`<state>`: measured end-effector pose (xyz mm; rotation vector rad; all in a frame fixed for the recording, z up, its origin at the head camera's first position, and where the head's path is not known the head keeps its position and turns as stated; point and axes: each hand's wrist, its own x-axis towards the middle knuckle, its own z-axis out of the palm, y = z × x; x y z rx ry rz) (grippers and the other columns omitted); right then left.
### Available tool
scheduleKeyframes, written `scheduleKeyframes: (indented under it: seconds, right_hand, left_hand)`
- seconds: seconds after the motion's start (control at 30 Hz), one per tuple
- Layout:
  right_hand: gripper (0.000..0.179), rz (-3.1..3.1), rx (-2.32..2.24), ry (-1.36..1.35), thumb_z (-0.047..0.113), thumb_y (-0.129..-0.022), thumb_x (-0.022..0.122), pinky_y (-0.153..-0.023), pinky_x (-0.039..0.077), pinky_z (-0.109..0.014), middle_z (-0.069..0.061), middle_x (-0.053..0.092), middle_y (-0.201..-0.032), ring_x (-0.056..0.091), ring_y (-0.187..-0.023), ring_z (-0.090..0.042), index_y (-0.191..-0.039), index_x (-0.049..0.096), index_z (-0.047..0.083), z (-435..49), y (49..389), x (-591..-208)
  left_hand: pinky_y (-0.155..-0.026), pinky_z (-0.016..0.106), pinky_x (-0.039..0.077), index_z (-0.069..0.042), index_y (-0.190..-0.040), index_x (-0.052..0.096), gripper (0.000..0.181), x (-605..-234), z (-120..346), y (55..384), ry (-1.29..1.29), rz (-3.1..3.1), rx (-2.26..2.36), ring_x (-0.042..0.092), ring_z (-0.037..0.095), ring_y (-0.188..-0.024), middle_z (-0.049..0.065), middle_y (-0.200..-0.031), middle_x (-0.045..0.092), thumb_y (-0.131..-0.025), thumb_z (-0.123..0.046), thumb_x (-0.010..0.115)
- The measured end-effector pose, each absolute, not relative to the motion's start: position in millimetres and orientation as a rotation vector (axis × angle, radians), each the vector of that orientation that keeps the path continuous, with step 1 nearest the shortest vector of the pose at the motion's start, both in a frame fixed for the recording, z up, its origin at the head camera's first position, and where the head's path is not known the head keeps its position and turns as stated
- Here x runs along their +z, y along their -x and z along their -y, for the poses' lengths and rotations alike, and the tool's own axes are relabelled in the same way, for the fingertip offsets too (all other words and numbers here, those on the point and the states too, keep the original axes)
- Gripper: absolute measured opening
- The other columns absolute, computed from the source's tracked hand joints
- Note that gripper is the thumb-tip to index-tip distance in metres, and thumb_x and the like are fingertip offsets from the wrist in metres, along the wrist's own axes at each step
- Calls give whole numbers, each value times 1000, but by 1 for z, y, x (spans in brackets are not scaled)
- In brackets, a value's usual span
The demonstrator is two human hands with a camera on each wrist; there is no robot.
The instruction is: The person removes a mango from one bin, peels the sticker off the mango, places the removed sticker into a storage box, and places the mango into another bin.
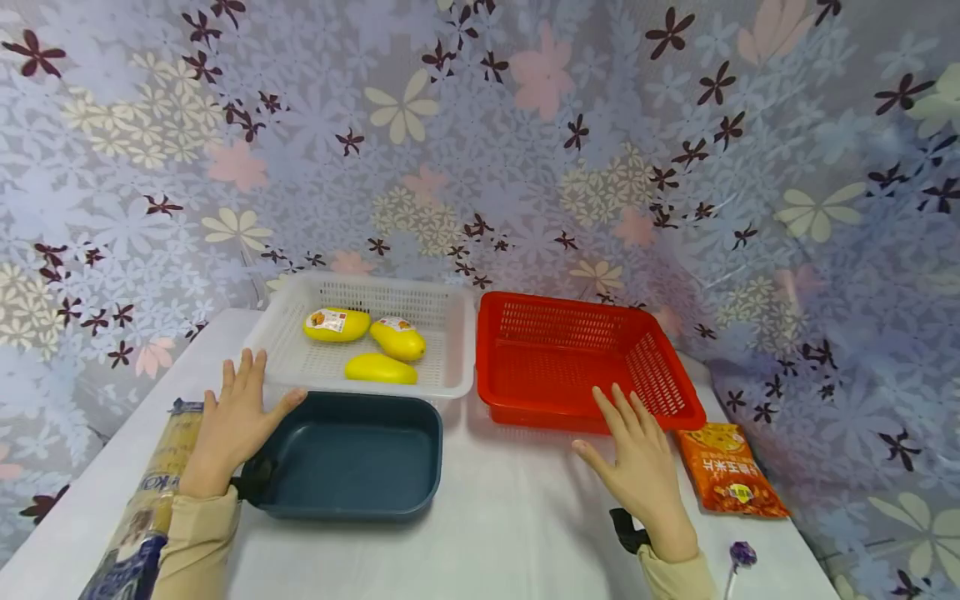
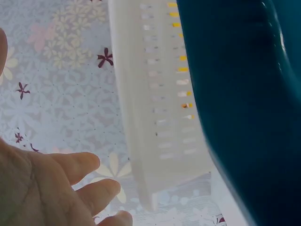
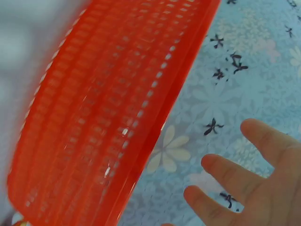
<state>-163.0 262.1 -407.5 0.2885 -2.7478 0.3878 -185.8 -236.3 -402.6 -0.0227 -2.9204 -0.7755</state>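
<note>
My left hand point(image 1: 238, 421) is spread flat above the left side of a dark blue-green tray point(image 1: 352, 458), with nothing in its grasp. Behind that tray stands a white basket point(image 1: 457, 350) holding three yellow mangoes point(image 1: 381, 368), two of them with labels. With fingers straight and apart, my right hand point(image 1: 637, 467) hovers in front of a red basket point(image 1: 585, 367) that has nothing inside. In the left wrist view the fingers point(image 2: 99, 193) show beside the white basket's wall. The right wrist view has the fingers point(image 3: 230, 174) apart from the red basket point(image 3: 103, 113).
A long printed packet point(image 1: 150, 508) lies along the left edge, partly behind the left forearm. On the right are an orange snack bag point(image 1: 729, 471) and a purple lollipop point(image 1: 742, 553). Flowered cloth point(image 1: 480, 167) hangs behind the white table point(image 1: 517, 517).
</note>
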Motion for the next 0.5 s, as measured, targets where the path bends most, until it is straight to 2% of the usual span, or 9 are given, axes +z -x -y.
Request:
scheduleKeyframes:
  seconds: [0.5]
  right_hand:
    - [77, 2610, 630, -566, 42, -84, 71, -110, 29, -64, -11, 36, -156, 32, -143, -37, -149, 38, 18, -199, 207, -372]
  left_hand:
    - [-105, 78, 7, 7, -152, 4, 97, -410, 243, 191, -6, 2960, -787, -5, 53, -144, 34, -157, -2, -95, -65, 35]
